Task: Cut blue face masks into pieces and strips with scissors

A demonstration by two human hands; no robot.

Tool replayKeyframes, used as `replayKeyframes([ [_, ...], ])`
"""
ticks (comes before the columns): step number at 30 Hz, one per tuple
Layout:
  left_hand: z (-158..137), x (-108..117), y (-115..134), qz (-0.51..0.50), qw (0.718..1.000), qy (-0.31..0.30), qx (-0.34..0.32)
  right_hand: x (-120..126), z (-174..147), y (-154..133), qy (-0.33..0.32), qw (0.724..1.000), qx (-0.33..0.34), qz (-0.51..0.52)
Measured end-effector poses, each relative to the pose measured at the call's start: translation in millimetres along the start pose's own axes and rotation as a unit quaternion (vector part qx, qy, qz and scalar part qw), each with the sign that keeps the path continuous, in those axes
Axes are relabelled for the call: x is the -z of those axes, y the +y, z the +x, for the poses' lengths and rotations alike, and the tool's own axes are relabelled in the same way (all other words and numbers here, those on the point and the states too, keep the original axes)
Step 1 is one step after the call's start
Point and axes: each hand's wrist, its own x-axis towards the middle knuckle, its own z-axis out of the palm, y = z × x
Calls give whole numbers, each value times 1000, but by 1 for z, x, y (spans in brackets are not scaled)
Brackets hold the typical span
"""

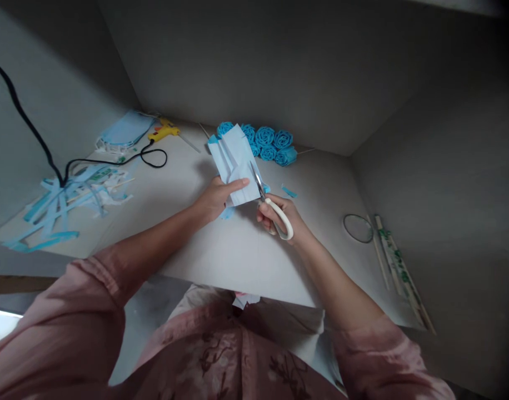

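Note:
My left hand (219,197) pinches a pale blue and white pleated face mask (236,161) by its lower left side, with the thumb lying across the front. In my right hand (285,214) is a pair of scissors (278,218) with cream handles, my fingers in the loops. The metal blades point up and lie along the mask's right side. Whether they are cutting into it I cannot tell. Just behind the mask, several blue rolled rosettes (264,136) sit in rows, partly hidden by it. A small blue scrap (289,191) lies right of the scissors.
A yellow glue gun (164,130) with a black cord (19,105) lies at the back left, beside stacked face masks (127,129). Blue and white strips (56,205) are heaped at left. A wire ring (358,228) and thin sticks (398,261) lie at right. Walls enclose the table (221,255).

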Motion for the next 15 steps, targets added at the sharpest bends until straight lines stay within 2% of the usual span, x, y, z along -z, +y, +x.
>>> replayKeyframes([
  [15,1,1,1,-5,1000,2,9,-2,0,2,18,999,-13,27],
])
